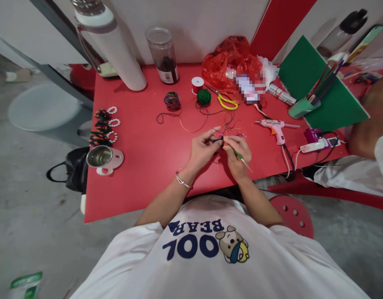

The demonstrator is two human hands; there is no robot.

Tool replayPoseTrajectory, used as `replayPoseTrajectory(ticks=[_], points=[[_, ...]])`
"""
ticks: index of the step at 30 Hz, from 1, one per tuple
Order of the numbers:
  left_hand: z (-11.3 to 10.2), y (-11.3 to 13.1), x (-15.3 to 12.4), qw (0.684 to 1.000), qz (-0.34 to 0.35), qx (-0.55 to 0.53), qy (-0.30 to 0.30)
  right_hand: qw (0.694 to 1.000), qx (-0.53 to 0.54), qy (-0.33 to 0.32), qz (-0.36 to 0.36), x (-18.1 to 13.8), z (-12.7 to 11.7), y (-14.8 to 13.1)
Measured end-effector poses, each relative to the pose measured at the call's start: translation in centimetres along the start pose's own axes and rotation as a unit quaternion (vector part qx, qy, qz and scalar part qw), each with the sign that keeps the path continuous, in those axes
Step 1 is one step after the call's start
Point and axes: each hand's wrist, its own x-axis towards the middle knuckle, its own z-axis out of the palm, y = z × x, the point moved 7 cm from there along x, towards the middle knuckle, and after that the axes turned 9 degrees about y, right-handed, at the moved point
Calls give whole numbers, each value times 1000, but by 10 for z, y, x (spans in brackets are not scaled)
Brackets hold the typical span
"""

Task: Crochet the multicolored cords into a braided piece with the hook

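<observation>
My right hand [239, 154] is closed round a crochet hook [238, 155] with a green grip, its metal end sticking out toward me. Pinched in the fingers of my left hand [204, 145] is a small dark piece of yarn work [220, 140], mostly hidden by the fingers. Both hands meet over the front of the red table [148, 166]. Loose strands run from the hands back to a multicoloured yarn ball [172, 100] and a green yarn ball [204, 97]. A red thread spool [197, 85] stands beside the green ball.
Yellow-handled scissors [227, 102] lie near a red plastic bag [227, 62]. A pink glue gun [275, 128] and power strip [319, 145] are at right, beside another person's arm [366, 120]. A metal mug [104, 158], yarn pieces with beaded rings [102, 126] and a tall flask [116, 50] stand left.
</observation>
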Motion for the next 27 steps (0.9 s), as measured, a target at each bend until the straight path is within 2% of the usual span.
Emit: replayPoseTrajectory(ticks=[2, 4, 8, 11, 16, 27], points=[[0, 0, 0, 1000, -8, -24, 6, 998, -34, 12, -44, -1, 3, -7], [0, 1, 1, 998, -36, -54, -12, 998, -38, -1, -58, 1, 5, -5], [0, 3, 1, 989, -111, -75, -70, 996, 32, -63, -49, 15, 1, 4], [-1, 5, 0, 984, -139, -67, -94, 988, 54, -127, -67, 30, -7, 2], [-1, 6, 1, 983, -141, -47, -108, 976, 26, -202, -70, 46, -20, 0], [-1, 4, -1, 978, -153, -19, -143, 966, 69, -246, -46, 54, -29, -6]])
